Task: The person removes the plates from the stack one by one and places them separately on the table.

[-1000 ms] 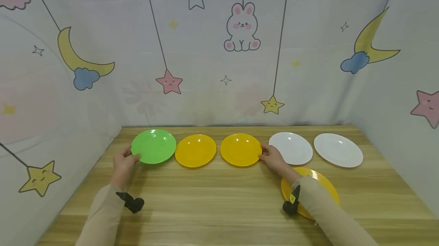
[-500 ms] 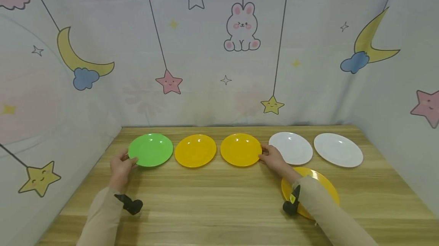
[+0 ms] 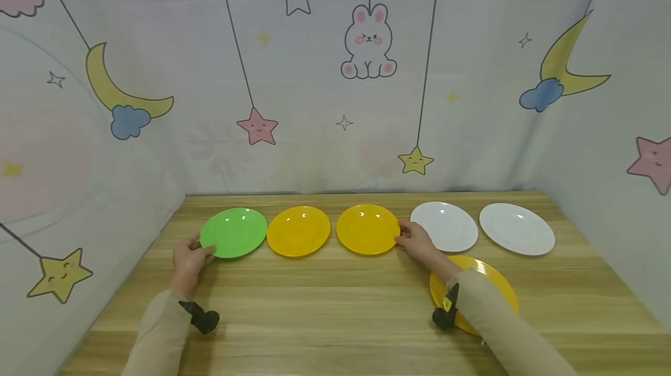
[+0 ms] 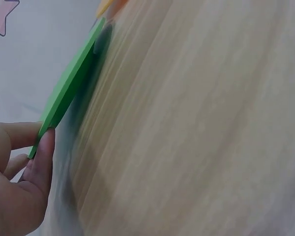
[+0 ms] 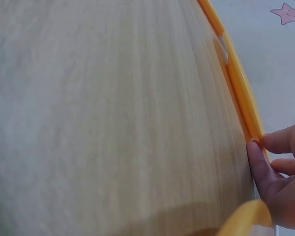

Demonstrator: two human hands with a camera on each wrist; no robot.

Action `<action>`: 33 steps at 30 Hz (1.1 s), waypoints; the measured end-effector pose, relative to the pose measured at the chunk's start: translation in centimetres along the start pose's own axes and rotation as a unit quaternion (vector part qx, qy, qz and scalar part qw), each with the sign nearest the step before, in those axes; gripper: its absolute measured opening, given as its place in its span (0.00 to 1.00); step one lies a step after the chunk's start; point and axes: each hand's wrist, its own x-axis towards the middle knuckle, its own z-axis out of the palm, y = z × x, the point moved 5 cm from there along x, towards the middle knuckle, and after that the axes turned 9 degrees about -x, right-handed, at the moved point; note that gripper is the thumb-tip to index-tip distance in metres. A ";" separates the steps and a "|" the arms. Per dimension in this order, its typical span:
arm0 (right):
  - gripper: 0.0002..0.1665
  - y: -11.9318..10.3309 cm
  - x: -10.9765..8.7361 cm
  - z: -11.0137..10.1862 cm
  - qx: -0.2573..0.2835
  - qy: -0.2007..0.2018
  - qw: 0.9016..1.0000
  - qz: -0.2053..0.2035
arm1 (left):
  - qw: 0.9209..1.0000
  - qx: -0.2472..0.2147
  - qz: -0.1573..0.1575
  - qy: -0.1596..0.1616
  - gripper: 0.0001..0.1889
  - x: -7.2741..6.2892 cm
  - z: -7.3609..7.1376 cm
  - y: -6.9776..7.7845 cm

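Observation:
At the left end of a row of plates, my left hand (image 3: 190, 261) pinches the near-left rim of a green plate (image 3: 233, 233). In the left wrist view the thumb and fingers sit on opposite faces of the green plate (image 4: 71, 81), which tilts a little above its shadow. Beside it lies a yellow plate (image 3: 299, 231). My right hand (image 3: 416, 243) grips the right rim of a second yellow plate (image 3: 368, 229). The right wrist view shows thumb and fingertips on the edge of that yellow plate (image 5: 243, 93).
Two white plates, a nearer one (image 3: 444, 226) and one farther right (image 3: 516, 229), continue the row. Another yellow plate (image 3: 495, 280) lies under my right forearm, partly hidden by the sleeve. A patterned cloth wall (image 3: 314, 85) stands behind the wooden table (image 3: 314, 318).
My left hand has brought the green plate lower and toward me, first slightly left, then back right beside the yellow plate. The right hand and its plate have stayed put.

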 end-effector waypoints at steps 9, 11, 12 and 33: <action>0.31 0.0 -0.1 0.0 -0.002 0.001 1.000 0.002 | 0.997 0.068 -0.011 -0.031 0.35 0.2 -0.4 -0.7; 0.31 0.0 -0.1 0.0 -0.003 0.001 1.000 0.007 | 0.996 0.085 -0.005 -0.039 0.34 0.3 -0.4 -0.7; 0.31 0.0 -0.1 0.0 -0.002 0.001 1.000 0.009 | 0.995 0.093 0.000 -0.042 0.34 0.4 -0.5 -0.7; 0.30 0.0 0.0 0.0 0.005 0.002 1.000 0.014 | 0.970 0.238 0.036 -0.044 0.35 0.5 -0.9 -0.2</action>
